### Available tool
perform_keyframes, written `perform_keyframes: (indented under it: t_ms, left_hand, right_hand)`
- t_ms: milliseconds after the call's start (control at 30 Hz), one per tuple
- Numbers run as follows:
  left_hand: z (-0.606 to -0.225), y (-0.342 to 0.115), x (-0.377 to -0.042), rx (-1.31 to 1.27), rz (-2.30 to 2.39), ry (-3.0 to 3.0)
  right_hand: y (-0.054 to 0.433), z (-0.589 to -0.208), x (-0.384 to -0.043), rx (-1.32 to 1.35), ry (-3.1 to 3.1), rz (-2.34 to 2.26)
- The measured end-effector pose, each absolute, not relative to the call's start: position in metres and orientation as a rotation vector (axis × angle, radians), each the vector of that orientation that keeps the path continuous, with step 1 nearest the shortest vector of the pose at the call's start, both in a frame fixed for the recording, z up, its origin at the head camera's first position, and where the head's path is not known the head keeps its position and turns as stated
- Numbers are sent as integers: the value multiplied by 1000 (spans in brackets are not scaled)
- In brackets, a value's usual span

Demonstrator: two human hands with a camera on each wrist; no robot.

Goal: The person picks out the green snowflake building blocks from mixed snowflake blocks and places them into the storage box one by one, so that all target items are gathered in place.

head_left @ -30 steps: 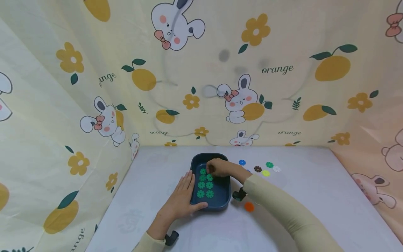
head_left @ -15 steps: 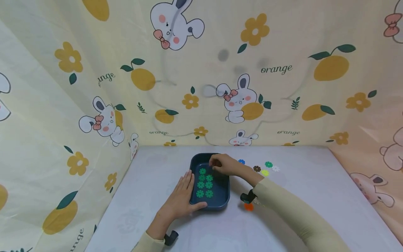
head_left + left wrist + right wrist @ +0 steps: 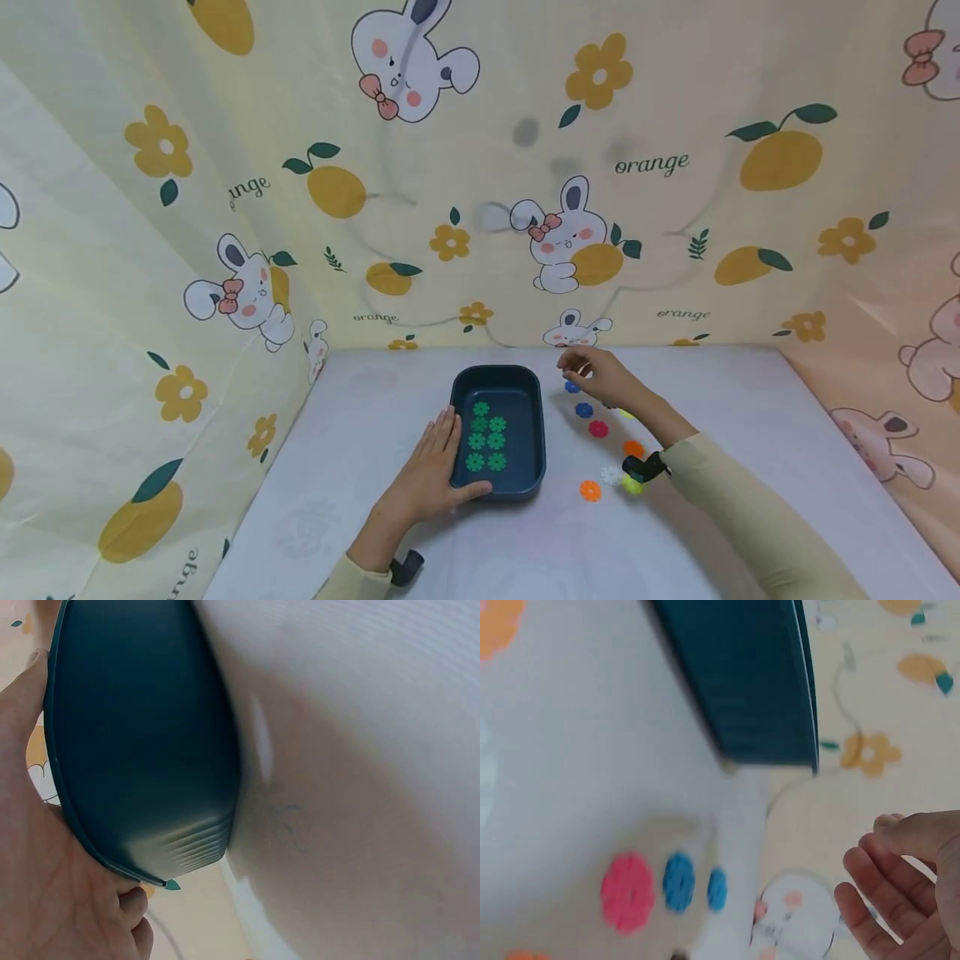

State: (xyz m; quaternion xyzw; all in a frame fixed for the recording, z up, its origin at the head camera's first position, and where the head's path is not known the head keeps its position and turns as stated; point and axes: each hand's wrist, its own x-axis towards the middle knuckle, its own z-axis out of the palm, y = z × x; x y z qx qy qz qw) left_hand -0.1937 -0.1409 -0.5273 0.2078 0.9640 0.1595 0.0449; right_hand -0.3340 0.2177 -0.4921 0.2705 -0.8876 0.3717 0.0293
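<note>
A dark blue rectangular tray (image 3: 525,454) holds several green flower-shaped pieces (image 3: 497,440) in two columns on its left side. My left hand (image 3: 423,475) rests along the tray's left wall, fingers extended, the thumb at the front rim. The left wrist view shows that palm (image 3: 52,892) against the tray wall (image 3: 142,735). To the right of the tray, my right hand (image 3: 606,380) is raised above the table with loosely bent fingers, near the blue flower pieces (image 3: 584,410). Nothing shows between its fingers in the right wrist view, where the hand (image 3: 911,889) is partly cut off.
Right of the tray lie more flower pieces: a pink one (image 3: 598,428), orange ones (image 3: 591,491), a white one (image 3: 611,476) and a yellow one (image 3: 632,485). Others are partly hidden behind the right arm. A patterned curtain (image 3: 495,167) hangs behind the white table (image 3: 712,400).
My right hand has left the tray, moving right to above the loose pieces. The green pieces stay in the tray, and my left hand keeps its place.
</note>
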Motion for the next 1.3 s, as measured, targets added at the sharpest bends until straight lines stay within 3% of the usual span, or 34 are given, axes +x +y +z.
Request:
perform_keyframes:
  t_ms: [733,1300]
  left_hand:
    - [-531,-140,-193,608,513,2936]
    - [-531,-139,-194,599,491,2943]
  right_hand:
    - [328,-531,-345,287,-3028,1085]
    - [338,-554,-351,130,-3133,1010]
